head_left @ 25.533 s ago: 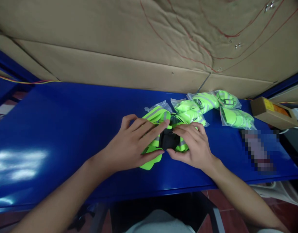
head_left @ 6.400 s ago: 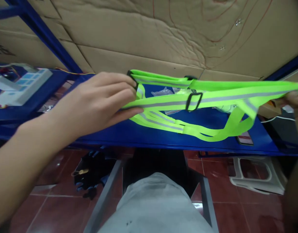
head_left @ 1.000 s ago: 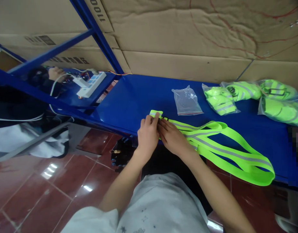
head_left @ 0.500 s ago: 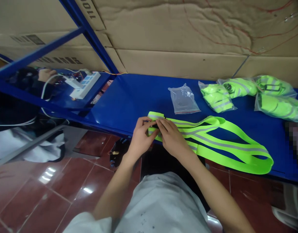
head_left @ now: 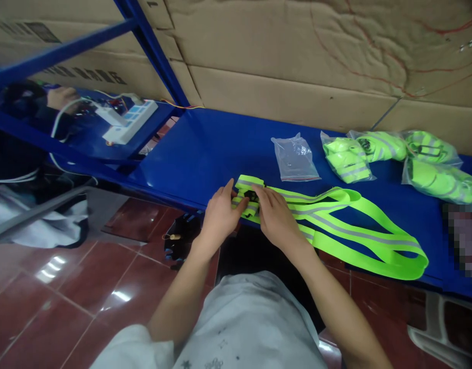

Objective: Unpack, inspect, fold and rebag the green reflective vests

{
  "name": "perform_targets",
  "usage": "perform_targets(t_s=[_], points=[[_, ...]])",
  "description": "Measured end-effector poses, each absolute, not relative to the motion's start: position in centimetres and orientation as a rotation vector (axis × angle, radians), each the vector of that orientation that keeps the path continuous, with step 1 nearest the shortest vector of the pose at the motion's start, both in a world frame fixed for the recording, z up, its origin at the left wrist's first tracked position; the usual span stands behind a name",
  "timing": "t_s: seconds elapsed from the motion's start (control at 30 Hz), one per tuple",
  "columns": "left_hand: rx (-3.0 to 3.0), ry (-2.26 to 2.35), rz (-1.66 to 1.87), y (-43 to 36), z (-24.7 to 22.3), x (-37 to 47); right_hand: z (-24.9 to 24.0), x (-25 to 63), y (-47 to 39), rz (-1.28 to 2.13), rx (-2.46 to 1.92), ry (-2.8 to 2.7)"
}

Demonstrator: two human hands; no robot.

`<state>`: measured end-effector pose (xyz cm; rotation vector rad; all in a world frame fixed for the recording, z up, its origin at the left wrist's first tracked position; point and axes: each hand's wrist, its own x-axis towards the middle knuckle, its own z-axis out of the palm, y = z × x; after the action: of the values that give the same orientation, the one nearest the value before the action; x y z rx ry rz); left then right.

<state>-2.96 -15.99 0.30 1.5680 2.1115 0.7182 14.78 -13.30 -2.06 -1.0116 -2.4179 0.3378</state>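
A neon yellow-green reflective strap (head_left: 358, 232) with a grey stripe lies in loops on the blue table, its left end folded together. Around that folded end, my left hand (head_left: 222, 214) closes from the left, thumb pressing near a black buckle (head_left: 252, 196). From the right, my right hand (head_left: 276, 212) grips the same bundle, its fingertips on the strap beside the buckle. The fingers partly cover the buckle. Behind the hands lies a clear zip bag (head_left: 296, 158), flat on the table.
Several clear bags of folded reflective straps (head_left: 443, 177) lie at the back right of the blue table (head_left: 205, 148). Left, past a blue frame post (head_left: 155, 61), are a white power strip (head_left: 130, 123) and another person's hand (head_left: 62, 97). A cardboard wall (head_left: 259, 61) stands behind.
My left hand's fingers have lifted and spread slightly, so more of the black buckle shows between the hands. The camera view has shifted a little. The strap's loops lie much as before.
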Motion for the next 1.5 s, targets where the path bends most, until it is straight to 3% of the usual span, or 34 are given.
perform_targets(t_s=[0.33,0.67,0.93,1.2,1.5], points=[[1.535,2.07,0.749,-16.2,0.9,-2.1,-1.8,14.8,-13.2,0.37,-1.011,-2.405],[1.387,1.681,1.113,-16.5,-0.7,-2.3,-1.4,14.8,-13.2,0.402,-1.09,-2.383],[1.654,1.967,1.166,-16.5,0.8,-1.0,-1.0,16.7,-13.1,0.283,-1.197,-2.462],[2.225,2.239,0.863,-16.4,-0.2,0.4,-0.9,19.3,-13.7,0.099,-1.212,-2.586],[2.343,1.976,0.701,-17.3,0.2,3.6,-1.5,19.5,-13.6,0.138,-1.192,-2.545]])
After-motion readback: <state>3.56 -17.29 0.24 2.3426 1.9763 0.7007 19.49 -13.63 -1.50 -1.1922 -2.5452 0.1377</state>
